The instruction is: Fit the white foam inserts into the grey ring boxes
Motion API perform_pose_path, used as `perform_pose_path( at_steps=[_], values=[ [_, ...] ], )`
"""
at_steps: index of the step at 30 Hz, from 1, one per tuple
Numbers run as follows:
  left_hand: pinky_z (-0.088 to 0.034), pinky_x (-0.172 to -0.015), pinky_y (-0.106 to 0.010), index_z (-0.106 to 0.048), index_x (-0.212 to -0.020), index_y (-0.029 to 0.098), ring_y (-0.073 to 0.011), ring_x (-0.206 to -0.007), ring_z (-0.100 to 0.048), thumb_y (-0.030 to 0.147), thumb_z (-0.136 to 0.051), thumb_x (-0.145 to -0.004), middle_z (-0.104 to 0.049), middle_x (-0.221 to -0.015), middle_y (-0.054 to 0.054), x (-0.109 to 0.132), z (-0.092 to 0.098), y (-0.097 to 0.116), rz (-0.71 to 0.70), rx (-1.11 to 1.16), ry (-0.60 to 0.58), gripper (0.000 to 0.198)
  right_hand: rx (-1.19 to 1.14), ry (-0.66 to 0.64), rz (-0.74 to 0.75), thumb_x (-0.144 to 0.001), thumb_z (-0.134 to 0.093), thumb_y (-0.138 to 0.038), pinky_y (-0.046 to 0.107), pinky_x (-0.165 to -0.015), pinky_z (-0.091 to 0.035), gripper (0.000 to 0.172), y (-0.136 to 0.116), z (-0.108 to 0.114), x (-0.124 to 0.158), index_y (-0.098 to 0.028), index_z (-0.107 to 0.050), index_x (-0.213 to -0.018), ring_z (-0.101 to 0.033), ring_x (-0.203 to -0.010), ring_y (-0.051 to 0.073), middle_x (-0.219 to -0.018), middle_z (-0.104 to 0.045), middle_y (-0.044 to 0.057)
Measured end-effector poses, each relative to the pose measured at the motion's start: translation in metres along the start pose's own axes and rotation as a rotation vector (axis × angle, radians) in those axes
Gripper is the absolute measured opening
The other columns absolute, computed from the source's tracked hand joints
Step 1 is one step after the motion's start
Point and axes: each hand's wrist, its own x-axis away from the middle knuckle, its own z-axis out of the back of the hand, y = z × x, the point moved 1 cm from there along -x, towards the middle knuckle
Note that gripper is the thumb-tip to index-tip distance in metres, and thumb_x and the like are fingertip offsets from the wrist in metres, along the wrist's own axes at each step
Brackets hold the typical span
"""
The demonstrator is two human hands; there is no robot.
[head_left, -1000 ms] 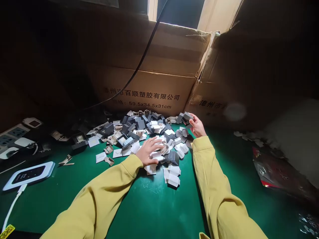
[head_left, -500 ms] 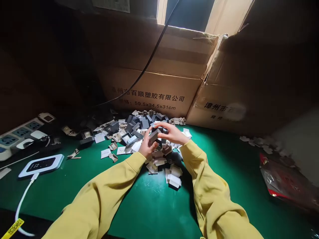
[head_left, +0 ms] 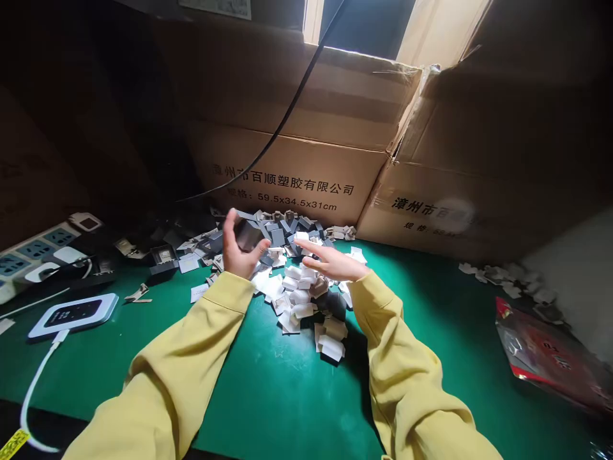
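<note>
My left hand [head_left: 238, 251] is raised above the green table [head_left: 287, 396], gripping a small dark grey box [head_left: 249, 233] between thumb and fingers. My right hand [head_left: 330, 262] hovers flat, fingers stretched out to the left, empty, just over a heap of small grey and white box parts [head_left: 299, 291]. Both arms wear yellow sleeves. More dark boxes [head_left: 282, 230] lie at the back of the heap against the cartons.
Large cardboard cartons [head_left: 297, 172] wall the back, with a black cable [head_left: 287, 115] across them. At left lie a power strip [head_left: 33, 252], a small white device [head_left: 71, 314] on a white cord, and an open dark box [head_left: 163, 262]. A red-and-clear bag [head_left: 546, 351] lies right.
My left hand has lifted the dark box up and to the left, away from my right hand. My right hand has let go of it and flattened over the heap.
</note>
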Motion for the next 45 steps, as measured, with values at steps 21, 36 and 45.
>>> perform_pose_path(
  at_steps=[21, 36, 45],
  values=[
    [-0.020, -0.104, -0.061, -0.049, -0.126, 0.022, -0.0371, -0.129, -0.033, 0.051, -0.061, -0.069, -0.046, -0.136, -0.012, 0.096, -0.045, 0.014, -0.495, -0.229, -0.862, 0.064, 0.524, 0.082, -0.386, -0.082, -0.054, -0.052, 0.039, -0.071, -0.046, 0.040, -0.001, -0.007, 0.058, -0.017, -0.060, -0.100, -0.060, -0.088, 0.031, -0.098, -0.063, 0.016],
    [-0.052, -0.077, -0.035, -0.064, -0.092, 0.017, -0.0189, -0.083, -0.065, 0.035, -0.046, -0.084, -0.069, -0.093, -0.008, 0.089, -0.042, -0.003, -0.032, 0.094, -0.591, 0.027, -0.274, 0.532, -0.259, -0.070, -0.066, -0.044, 0.037, -0.085, -0.047, 0.049, 0.054, -0.035, 0.105, -0.023, -0.050, -0.111, -0.056, -0.103, 0.022, -0.111, -0.059, 0.007],
    [-0.047, -0.091, -0.045, -0.055, -0.111, 0.017, -0.0264, -0.108, -0.058, 0.053, -0.049, -0.080, -0.060, -0.117, -0.014, 0.084, -0.041, -0.003, 0.080, 0.416, -0.623, 0.047, -0.605, 0.784, -0.373, -0.053, -0.075, -0.049, 0.035, -0.073, -0.050, 0.057, 0.071, -0.047, 0.102, -0.024, -0.044, -0.094, -0.060, -0.079, 0.019, -0.088, -0.061, 0.002]
  ],
)
